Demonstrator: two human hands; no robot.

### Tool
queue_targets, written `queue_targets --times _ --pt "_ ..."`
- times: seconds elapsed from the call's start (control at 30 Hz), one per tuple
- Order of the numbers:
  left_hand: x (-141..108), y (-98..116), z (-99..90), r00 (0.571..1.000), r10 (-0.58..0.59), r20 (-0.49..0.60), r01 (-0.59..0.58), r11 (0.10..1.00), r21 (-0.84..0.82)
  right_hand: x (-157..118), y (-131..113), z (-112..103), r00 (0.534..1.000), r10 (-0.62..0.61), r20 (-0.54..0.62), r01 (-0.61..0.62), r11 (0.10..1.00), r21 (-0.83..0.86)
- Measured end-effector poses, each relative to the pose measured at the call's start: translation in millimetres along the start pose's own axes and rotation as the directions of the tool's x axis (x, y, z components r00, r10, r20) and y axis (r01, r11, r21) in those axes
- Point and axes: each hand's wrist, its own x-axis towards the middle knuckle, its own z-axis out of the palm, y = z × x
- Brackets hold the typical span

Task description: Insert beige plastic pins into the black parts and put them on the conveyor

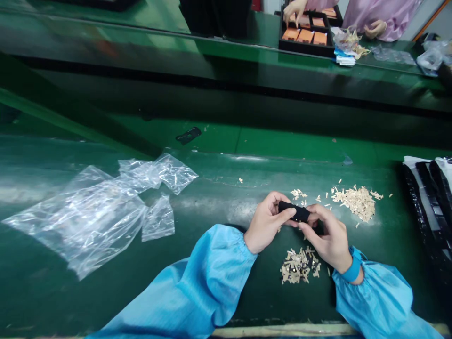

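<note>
Between my two hands is a small black rectangular piece (298,213), held just above the green tabletop. My left hand (270,221) grips its left end, thumb across the front face. At its right end, the thumb and fingers of my right hand (327,235) pinch the edge; whether a smaller part sits in that pinch is hidden. Below the hands lies a pile of small beige strips mixed with dark bits (300,266). A larger heap of plain beige pieces (356,201) is to the right, and a little cluster (298,193) lies just behind the black piece.
Clear plastic bags (99,212) spread over the left of the table. Black trays with white liners (432,202) stand at the right edge. A flat black part (189,135) lies farther back. Across the raised ledge, another person's hand (295,10) reaches into a black box (306,47) holding orange pieces.
</note>
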Motion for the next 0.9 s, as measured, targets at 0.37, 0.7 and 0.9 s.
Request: queue_targets --times 0.37,0.7,0.9 --pt "1.1 3.7 1.1 0.997 -0.023 0.074 0.017 0.996 0.082 3.8 2.6 -3.1 0.989 0.121 0.083 -0.128 0.988 0.082" --pt "7.7 10.0 -5.5 0.995 0.101 0.012 -0.101 0.995 0.025 26.2 3.8 -30.4 0.774 0.432 0.463 -0.614 0.693 0.378" --pt "15.7 0.8 -6.7 0.990 0.138 -0.038 -0.138 0.990 -0.017 23.4 3.7 -24.4 0.818 0.464 0.339 -0.574 0.684 0.450"
